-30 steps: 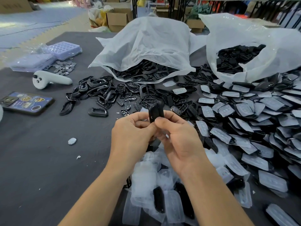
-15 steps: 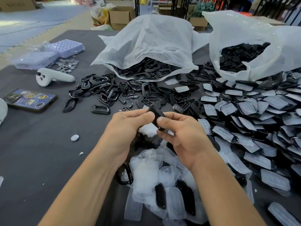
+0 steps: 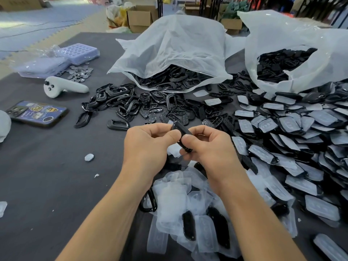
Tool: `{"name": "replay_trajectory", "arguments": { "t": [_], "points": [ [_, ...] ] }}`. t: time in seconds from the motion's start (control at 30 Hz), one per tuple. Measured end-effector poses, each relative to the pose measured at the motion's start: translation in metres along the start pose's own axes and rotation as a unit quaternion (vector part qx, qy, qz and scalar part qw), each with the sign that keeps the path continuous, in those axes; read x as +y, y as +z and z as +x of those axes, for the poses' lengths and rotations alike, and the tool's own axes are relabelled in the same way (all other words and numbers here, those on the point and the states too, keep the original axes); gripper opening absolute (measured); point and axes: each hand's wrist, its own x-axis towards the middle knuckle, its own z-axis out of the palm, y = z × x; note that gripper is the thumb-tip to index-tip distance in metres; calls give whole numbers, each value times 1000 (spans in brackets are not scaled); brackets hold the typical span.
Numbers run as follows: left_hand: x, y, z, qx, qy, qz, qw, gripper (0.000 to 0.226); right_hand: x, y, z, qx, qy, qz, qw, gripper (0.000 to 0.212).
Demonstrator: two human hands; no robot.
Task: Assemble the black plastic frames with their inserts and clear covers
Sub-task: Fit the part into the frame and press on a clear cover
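A black plastic frame (image 3: 182, 133) is held above the table's middle, tilted with its top end pointing away to the left. My left hand (image 3: 148, 146) pinches its upper left side with thumb and fingers. My right hand (image 3: 209, 147) grips its lower right end, thumb on top. Loose black frames (image 3: 120, 100) and perforated black inserts (image 3: 175, 114) lie scattered beyond my hands. Clear covers (image 3: 175, 200) are heaped below my wrists. Finished pieces with clear covers (image 3: 282, 140) are piled to the right.
Two white plastic bags (image 3: 169, 53) (image 3: 293, 53) spill black parts at the back. A white controller (image 3: 62, 86), a phone (image 3: 37, 113), purple trays (image 3: 79, 52) and small metal discs (image 3: 79, 72) sit at the left. One disc (image 3: 89, 157) lies on the dark table (image 3: 47, 185).
The frame has tilted from upright to slanted, and both hands have lowered a little and shifted their hold along it.
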Motion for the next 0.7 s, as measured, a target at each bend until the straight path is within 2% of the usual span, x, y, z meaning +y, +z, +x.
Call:
{"name": "replay_trajectory", "arguments": {
  "t": [0.1, 0.17, 0.3, 0.37, 0.43, 0.53, 0.7],
  "points": [
    [1, -4, 3, -54, -45, -27, 997, 6, -2, -1, 0, -7, -14, 15, 1000, 4],
    [3, -9, 6, -106, -77, -62, 989, 17, -4, -3, 0, -19, -8, 25, 999, 7],
    [6, -15, 11, -159, -58, -56, 984, 13, -7, -4, 1, -43, 35, 53, 997, 9],
    [3, -16, 13, -142, -44, -55, 987, 19, -8, -4, 2, -44, 47, 66, 996, 11],
    [3, -15, 12, -102, -23, -56, 993, 9, -9, -4, 2, -46, 50, 62, 996, 12],
    [3, -14, 10, -75, 22, 1, 997, 19, -8, -4, 2, -42, 45, 51, 997, 15],
    [-1, -7, 8, -38, 24, 92, 995, 26, -2, -2, 2, -12, -11, -20, 1000, 19]
  ]
}}
